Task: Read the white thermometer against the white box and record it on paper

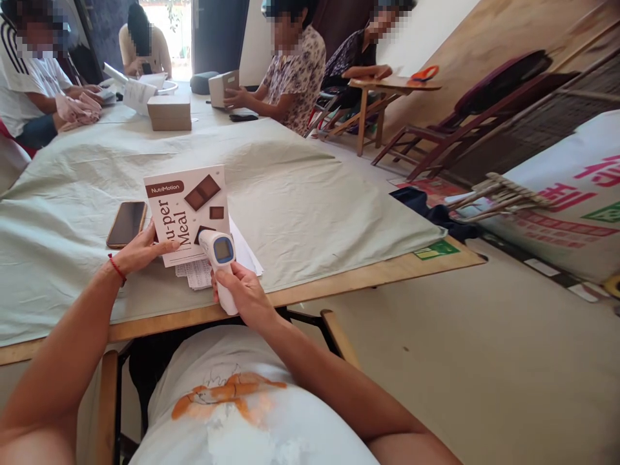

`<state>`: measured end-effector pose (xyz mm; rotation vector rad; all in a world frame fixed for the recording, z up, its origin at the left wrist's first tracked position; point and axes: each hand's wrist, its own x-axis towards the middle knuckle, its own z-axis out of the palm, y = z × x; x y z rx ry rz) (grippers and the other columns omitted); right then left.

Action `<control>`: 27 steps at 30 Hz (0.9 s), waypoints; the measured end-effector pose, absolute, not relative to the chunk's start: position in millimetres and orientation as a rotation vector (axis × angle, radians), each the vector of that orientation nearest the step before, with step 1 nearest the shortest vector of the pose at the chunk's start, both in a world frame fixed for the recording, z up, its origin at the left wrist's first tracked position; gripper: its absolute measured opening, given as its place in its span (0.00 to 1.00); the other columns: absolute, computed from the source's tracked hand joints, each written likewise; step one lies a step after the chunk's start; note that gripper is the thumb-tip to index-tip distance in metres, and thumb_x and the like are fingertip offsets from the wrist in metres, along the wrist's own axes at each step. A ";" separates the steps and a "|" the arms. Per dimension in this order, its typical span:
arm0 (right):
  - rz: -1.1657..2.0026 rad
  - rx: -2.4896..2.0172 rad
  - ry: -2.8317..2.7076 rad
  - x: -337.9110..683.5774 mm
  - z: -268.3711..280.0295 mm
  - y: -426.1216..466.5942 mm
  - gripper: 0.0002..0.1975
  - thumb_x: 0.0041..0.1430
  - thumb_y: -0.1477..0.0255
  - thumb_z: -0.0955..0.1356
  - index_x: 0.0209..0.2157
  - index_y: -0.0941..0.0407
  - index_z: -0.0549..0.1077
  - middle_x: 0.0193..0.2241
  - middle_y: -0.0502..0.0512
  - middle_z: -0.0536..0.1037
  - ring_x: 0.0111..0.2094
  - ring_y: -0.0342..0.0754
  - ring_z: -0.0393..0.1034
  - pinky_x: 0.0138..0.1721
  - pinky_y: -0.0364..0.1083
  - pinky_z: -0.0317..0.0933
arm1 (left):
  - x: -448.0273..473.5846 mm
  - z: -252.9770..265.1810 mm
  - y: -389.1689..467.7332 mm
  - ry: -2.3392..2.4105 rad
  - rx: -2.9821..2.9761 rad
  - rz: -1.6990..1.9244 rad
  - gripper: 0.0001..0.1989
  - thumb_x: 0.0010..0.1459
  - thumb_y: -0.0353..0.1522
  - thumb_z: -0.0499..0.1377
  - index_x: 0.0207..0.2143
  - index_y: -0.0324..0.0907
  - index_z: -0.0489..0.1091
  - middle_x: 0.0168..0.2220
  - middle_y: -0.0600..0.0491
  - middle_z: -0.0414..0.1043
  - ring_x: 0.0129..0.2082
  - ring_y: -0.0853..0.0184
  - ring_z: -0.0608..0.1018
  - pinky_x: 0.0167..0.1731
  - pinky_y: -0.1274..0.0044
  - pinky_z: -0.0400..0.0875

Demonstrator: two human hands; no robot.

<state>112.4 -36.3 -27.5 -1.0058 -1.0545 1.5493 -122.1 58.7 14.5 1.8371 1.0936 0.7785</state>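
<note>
My left hand [143,250] grips the lower left edge of a white box [194,194] marked NutriMotion, printed with chocolate squares; its thumb lies over the front. In my right hand [242,290] is a white handheld infrared thermometer [220,258] with a blue-rimmed screen facing me. Its head overlaps the box's lower right corner in view; whether they touch I cannot tell. Printed papers [201,274] lie on the table beneath the box. A dark-screened phone [126,224] rests just left of my left hand.
A pale cloth [310,200] covers the wooden-edged table. Farther back sit a brown box [169,113] and a dark phone [243,117]. Several people sit around the far side; one holds a box [223,88]. At right are a folded chair [484,110] and a large printed sack [571,194].
</note>
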 end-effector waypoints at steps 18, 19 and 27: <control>1.542 -1.035 -1.003 107.1 -27.3 -34.1 0.22 0.46 0.50 0.75 0.31 0.52 0.70 0.22 0.45 0.70 0.21 0.42 0.61 0.22 0.44 0.54 | -123.2 14.4 58.4 1.093 1.853 0.764 0.32 0.53 0.53 0.70 0.53 0.43 0.73 0.54 0.42 0.79 0.58 0.45 0.78 0.58 0.57 0.75; 1.549 -1.028 -1.000 106.9 -28.2 -34.2 0.22 0.46 0.50 0.75 0.31 0.52 0.70 0.22 0.45 0.70 0.21 0.42 0.61 0.22 0.44 0.54 | -123.6 14.1 58.6 1.087 1.855 0.767 0.32 0.53 0.53 0.70 0.53 0.43 0.72 0.54 0.43 0.79 0.58 0.45 0.78 0.58 0.57 0.76; 1.622 -0.912 -0.969 104.5 -23.0 -40.7 0.26 0.42 0.49 0.78 0.33 0.52 0.71 0.27 0.45 0.72 0.22 0.41 0.65 0.24 0.45 0.64 | -123.8 12.9 57.6 1.102 1.822 0.778 0.34 0.53 0.51 0.70 0.55 0.43 0.70 0.55 0.42 0.78 0.56 0.45 0.79 0.55 0.56 0.77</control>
